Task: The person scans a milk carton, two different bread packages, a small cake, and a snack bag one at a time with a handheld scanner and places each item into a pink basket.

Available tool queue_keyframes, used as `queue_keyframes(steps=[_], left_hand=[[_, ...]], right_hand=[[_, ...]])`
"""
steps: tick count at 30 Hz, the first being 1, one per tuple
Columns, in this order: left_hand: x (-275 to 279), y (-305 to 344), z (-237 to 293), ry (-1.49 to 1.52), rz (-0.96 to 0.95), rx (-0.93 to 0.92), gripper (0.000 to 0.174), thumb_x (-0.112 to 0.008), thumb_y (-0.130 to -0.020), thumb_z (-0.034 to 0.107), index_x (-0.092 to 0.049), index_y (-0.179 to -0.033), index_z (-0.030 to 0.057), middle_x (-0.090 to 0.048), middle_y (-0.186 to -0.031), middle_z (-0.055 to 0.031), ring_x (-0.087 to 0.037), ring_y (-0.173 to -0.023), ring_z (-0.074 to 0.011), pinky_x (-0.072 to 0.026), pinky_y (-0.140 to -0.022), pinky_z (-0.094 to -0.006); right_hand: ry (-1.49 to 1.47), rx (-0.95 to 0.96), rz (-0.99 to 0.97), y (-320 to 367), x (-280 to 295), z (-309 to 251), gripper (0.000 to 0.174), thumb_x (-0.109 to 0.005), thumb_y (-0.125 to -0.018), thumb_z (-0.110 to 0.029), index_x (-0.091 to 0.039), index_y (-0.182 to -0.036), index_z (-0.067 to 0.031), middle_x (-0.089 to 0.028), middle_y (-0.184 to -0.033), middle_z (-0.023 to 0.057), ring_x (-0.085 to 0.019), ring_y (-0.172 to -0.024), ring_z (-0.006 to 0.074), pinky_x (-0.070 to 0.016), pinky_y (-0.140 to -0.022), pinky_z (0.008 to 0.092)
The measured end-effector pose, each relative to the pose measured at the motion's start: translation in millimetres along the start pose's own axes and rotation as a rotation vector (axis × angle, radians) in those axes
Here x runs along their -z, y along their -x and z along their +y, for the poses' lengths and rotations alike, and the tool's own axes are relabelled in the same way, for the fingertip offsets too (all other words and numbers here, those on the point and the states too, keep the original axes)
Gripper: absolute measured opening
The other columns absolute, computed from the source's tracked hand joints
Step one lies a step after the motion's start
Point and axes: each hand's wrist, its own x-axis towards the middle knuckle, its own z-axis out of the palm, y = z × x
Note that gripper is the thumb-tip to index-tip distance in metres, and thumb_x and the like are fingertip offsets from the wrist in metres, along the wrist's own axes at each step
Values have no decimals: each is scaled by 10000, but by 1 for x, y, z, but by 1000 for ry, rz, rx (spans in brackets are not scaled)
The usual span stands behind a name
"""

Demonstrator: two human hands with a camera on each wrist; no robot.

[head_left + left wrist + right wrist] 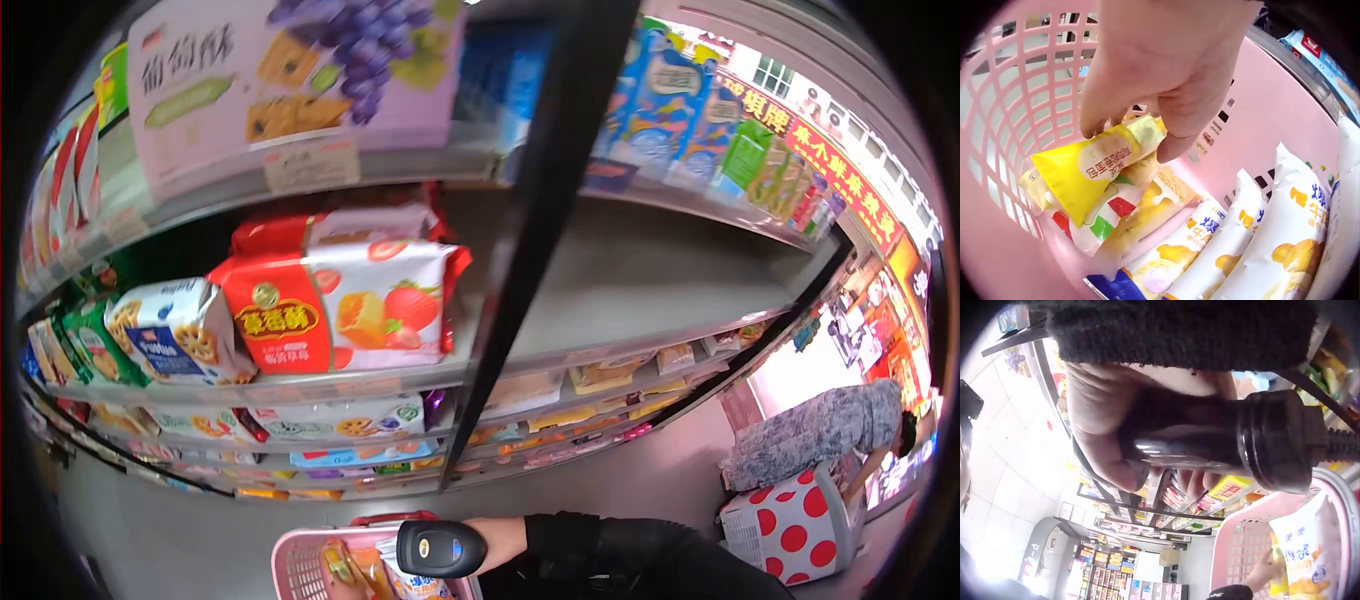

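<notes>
In the left wrist view my left hand [1160, 69] reaches down into a pink plastic basket [1291, 100]. Its thumb and fingers pinch a yellow bread packet [1088, 165] near its pale end. Under that packet lie a white packet with red and green patches [1100, 215] and another yellowish bread packet [1154, 206]. Several white bread packets [1229, 256] with orange print lean along the right side. My right hand [1104, 431] grips a black barcode scanner [1191, 440] by its handle, a cable leaving the end. In the head view the scanner's rounded top faces up beside the basket.
Shelves in front hold a red and white strawberry biscuit bag [340, 305], a blue and white biscuit pack [180, 330] and a grape pastry box [300, 80]. A black shelf post [530, 220] stands mid-view. At right are a person's grey sleeve [820, 430] and a red-dotted box [790, 530].
</notes>
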Motion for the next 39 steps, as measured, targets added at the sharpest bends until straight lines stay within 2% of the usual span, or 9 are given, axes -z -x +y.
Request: queue_keyframes(steps=[1, 14, 18, 20, 23, 26, 29, 35, 39], left_hand=[[-4, -10, -8, 254, -84, -40, 581, -586, -658, 25, -346, -1187, 13, -498, -1064, -117, -499, -951, -204, -381, -836, -290], [-47, 20, 139, 203, 6, 157, 361, -570, -726, 150, -494, -1057, 27, -543, -890, -142, -551, -792, -244, -435, -694, -321], [-112, 17, 275, -778, -306, 44, 271, -562, -735, 164, -554, -981, 51, -564, -868, -110, -551, -777, -205, -428, -705, -295], [-129, 15, 199, -511, -438, 155, 345, -555, -746, 180, -501, -1061, 48, -570, -921, -126, -547, -837, -205, -422, -731, -305], [-183, 7, 192, -281, -576, 260, 440, -559, -748, 123, -407, -1150, 31, -534, -1007, -129, -534, -890, -199, -413, -771, -293], [-237, 11, 229, -138, -632, 314, 476, -565, -758, 194, -390, -1160, 9, -504, -1035, -202, -514, -942, -270, -420, -784, -318], [-282, 12, 292, -206, -754, 257, 485, -564, -772, 213, -382, -1172, 8, -512, -1048, -163, -509, -946, -207, -419, -777, -295], [-335, 15, 304, -268, -767, -79, 481, -548, -777, 247, -390, -1159, 1, -546, -983, -153, -530, -901, -229, -420, -758, -310], [-351, 18, 332, -350, -781, -35, 441, -535, -780, 248, -416, -1127, 3, -550, -951, -171, -528, -898, -261, -417, -759, -315]], right_hand=[[16, 46, -18, 3, 1, -8, 507, -683, -639, -139, -437, -1062, -4, -538, -984, 109, -485, -903, 149, -390, -796, 295], [199, 335, -79, 92, 50, -21, 495, -680, -622, -186, -451, -1027, -15, -548, -947, 139, -507, -869, 187, -402, -753, 305], [272, 405, -48, 147, 84, -24, 552, -690, -609, -198, -432, -1055, -1, -537, -986, 147, -504, -902, 196, -395, -791, 310], [229, 342, -39, 182, 102, -25, 574, -693, -609, -203, -425, -1076, -3, -529, -1011, 151, -501, -926, 200, -391, -809, 314], [275, 317, 51, 233, 132, -15, 617, -705, -597, -218, -419, -1098, 0, -514, -1053, 150, -495, -964, 222, -381, -834, 334], [296, 274, 142, 285, 157, -16, 651, -710, -586, -211, -408, -1121, 4, -512, -1067, 146, -488, -983, 220, -378, -845, 335], [213, 241, 228, 326, 179, -4, 656, -714, -582, -204, -415, -1126, 8, -519, -1058, 140, -486, -974, 192, -370, -852, 319], [179, 177, 401, 382, 202, 6, 572, -704, -569, -124, -462, -1070, 6, -546, -994, 88, -496, -890, 131, -384, -812, 280], [154, 162, 469, 406, 205, 5, 513, -702, -567, -110, -494, -1024, -3, -565, -948, 86, -509, -855, 123, -393, -791, 271]])
